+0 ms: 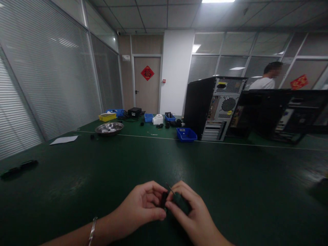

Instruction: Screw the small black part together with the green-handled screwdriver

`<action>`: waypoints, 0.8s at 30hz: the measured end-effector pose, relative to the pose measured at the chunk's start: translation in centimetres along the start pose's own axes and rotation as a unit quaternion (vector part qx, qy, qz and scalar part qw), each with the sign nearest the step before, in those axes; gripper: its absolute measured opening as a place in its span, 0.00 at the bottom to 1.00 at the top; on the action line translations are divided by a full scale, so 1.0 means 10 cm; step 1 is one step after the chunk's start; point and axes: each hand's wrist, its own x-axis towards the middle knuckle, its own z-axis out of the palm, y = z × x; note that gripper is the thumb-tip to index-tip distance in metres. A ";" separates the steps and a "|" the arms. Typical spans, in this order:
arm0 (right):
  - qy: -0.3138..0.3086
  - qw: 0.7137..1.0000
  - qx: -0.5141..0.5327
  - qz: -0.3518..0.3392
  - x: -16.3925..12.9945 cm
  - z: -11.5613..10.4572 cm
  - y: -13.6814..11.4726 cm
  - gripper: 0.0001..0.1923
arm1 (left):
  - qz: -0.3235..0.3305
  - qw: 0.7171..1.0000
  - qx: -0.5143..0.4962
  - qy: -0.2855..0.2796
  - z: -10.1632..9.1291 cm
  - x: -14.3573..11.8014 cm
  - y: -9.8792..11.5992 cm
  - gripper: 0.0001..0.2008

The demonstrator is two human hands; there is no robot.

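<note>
My left hand (143, 203), with a silver bracelet at the wrist, pinches a small black part (164, 199) between thumb and fingers. Its exact kind is too dark to make out. My right hand (191, 208) is closed around a screwdriver (180, 202) with a dark green handle, its thin metal shaft pointing up and to the left. Both hands almost meet over the green tabletop (123, 167), and the right fingertips come close to the black part. Whether the screwdriver's tip touches the part cannot be seen.
Farther back stand a metal bowl (109, 128), a blue bin (186, 135) and a black computer tower (200, 106). White paper (64, 140) and dark pieces (19, 168) lie to the left. A person (266, 80) is behind more computer cases (282, 112) at the right.
</note>
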 end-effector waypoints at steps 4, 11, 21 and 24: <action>-0.002 1.000 0.011 -0.007 0.00 0.00 -0.01 0.03 | 0.006 1.000 -0.006 0.002 0.01 0.01 -0.02 0.18; -0.012 1.000 0.025 -0.005 -0.03 0.01 -0.04 0.03 | 0.016 1.000 -0.024 0.000 0.00 0.02 -0.05 0.17; -0.016 1.000 0.005 0.008 0.01 0.01 -0.07 0.02 | 0.023 0.999 0.001 0.042 -0.05 0.06 -0.12 0.21; -0.012 1.000 0.002 0.001 0.00 0.00 -0.05 0.02 | 0.022 0.999 -0.003 0.048 -0.05 0.08 -0.14 0.22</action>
